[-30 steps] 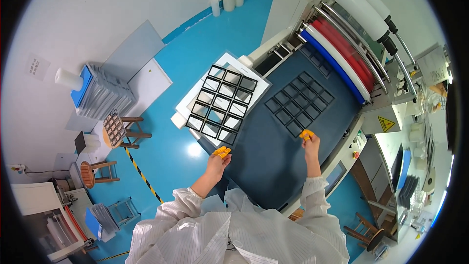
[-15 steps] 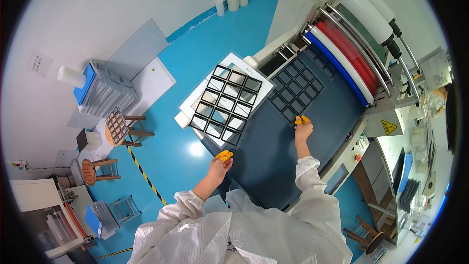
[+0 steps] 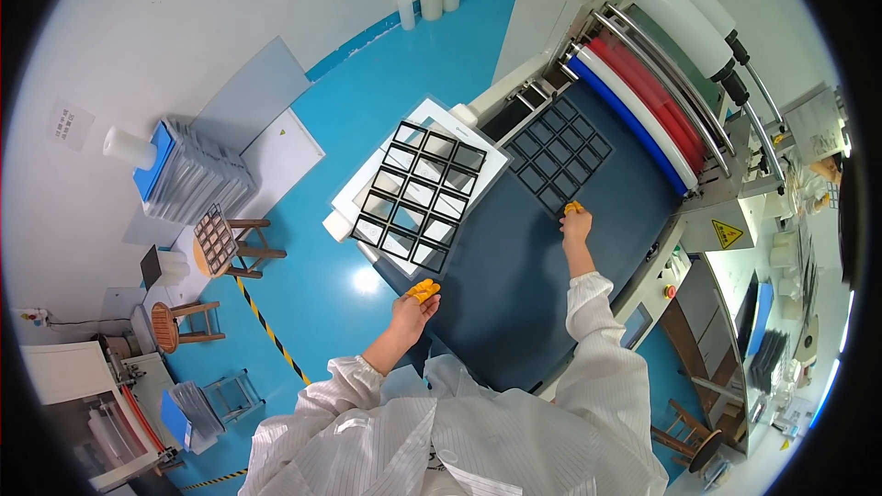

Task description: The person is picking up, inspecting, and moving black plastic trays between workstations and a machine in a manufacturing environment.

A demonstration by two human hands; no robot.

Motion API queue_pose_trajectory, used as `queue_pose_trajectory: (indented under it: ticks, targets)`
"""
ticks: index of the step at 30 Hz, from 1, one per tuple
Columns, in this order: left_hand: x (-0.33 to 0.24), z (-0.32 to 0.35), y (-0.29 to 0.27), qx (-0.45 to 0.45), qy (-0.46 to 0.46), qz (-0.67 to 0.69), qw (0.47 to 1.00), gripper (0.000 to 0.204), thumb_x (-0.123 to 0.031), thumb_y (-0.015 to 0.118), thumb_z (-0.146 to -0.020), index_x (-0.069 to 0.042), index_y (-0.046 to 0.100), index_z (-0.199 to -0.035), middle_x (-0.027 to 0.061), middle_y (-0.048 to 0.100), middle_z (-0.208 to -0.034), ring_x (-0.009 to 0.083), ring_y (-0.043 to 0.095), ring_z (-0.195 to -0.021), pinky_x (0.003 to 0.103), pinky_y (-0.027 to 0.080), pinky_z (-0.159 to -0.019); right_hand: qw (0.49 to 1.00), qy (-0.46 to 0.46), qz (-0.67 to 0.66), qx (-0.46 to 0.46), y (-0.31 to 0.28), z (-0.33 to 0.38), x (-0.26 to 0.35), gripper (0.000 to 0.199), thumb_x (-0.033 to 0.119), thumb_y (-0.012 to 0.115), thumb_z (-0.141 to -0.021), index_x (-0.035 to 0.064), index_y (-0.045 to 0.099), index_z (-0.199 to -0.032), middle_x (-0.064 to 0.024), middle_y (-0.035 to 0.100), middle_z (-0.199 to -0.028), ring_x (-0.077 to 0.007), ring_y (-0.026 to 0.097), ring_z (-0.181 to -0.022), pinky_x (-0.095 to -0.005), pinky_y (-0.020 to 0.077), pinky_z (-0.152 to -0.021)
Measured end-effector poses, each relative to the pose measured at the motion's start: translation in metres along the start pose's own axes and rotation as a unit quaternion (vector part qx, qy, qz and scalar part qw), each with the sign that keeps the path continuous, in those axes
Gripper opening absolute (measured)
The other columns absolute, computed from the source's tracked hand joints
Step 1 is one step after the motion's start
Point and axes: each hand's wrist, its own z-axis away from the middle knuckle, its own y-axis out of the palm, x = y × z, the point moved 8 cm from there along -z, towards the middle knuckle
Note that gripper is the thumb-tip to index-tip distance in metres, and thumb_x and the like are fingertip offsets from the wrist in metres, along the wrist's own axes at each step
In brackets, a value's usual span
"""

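Dark grid sheet (image 3: 560,151), with rows of see-through windows, lies flat on the blue-gray belt (image 3: 496,321) of a big machine. Its near corner is right by the tips of the right hand (image 3: 576,222). That hand's fingers are bent in close, with yellow covers on some tips. I cannot tell if the tips meet or pinch the corner.

To the left is another grid sheet (image 3: 420,191), with thick black lines. It lies tilted over a white board (image 3: 355,186) beside the belt. The left hand (image 3: 415,305) is just below its bottom corner. Its fingers are curled close too, with yellow covers, but I cannot tell if they hold anything.

Past the belt are a blue roller (image 3: 627,126) and a red roller (image 3: 654,103), with a fat white roll (image 3: 682,24) above them. A yellow warning sign (image 3: 726,233) and a red button (image 3: 670,291) are on the machine's right side.

Farther left, over the blue floor (image 3: 317,298), one more grid (image 3: 214,240) rests on a wooden stool (image 3: 246,251). A stack of sheets (image 3: 204,176) leans by the wall.
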Motion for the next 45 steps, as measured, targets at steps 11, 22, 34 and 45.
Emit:
queue_pose_trajectory:
  ticks: [11,22,34,45]
  targets:
    - [-0.006,0.007,0.009,0.015,0.013,-0.002,1.000,0.026,-0.002,0.032,-0.086,0.003,0.044,-0.108,0.0123,0.053,-0.099,0.0186,0.056,-0.081,0.026,0.047,-0.072,0.986,0.063,-0.110,0.105,-0.002,-0.054,0.027,0.026,0.009,0.035,-0.081,-0.0017,0.049,-0.100,-0.0110,0.055,-0.076,-0.0175,0.057,-0.055,-0.0262,0.0440,-0.045]
    - [-0.014,0.010,-0.012,-0.035,0.047,0.030,0.998,0.023,-0.014,0.035,-0.087,-0.003,0.046,-0.103,0.0084,0.054,-0.091,0.0163,0.055,-0.078,0.027,0.045,-0.070,0.974,0.000,-0.179,0.135,-0.002,-0.065,0.067,0.031,0.007,0.035,-0.081,-0.0006,0.044,-0.110,-0.0134,0.050,-0.097,-0.0190,0.058,-0.071,-0.0273,0.0485,-0.057]
    - [-0.019,0.006,-0.034,-0.060,0.041,0.017,0.997,0.023,-0.008,0.036,-0.085,-0.002,0.045,-0.105,0.0088,0.052,-0.094,0.0162,0.054,-0.079,0.026,0.045,-0.070,0.877,0.048,-0.046,0.476,0.088,0.189,0.032,0.026,0.008,0.045,-0.082,-0.0011,0.048,-0.105,-0.0141,0.058,-0.092,-0.0156,0.057,-0.061,-0.0248,0.0467,-0.052]
    - [-0.024,-0.007,-0.037,-0.047,0.064,-0.028,0.996,0.028,0.002,0.034,-0.082,0.001,0.041,-0.108,0.0105,0.053,-0.098,0.0168,0.056,-0.081,0.025,0.047,-0.071,0.881,0.085,-0.011,0.465,0.111,0.266,0.005,0.017,0.006,0.053,-0.078,-0.0035,0.051,-0.092,-0.0076,0.054,-0.072,-0.0098,0.047,-0.049,-0.0214,0.0379,-0.040]
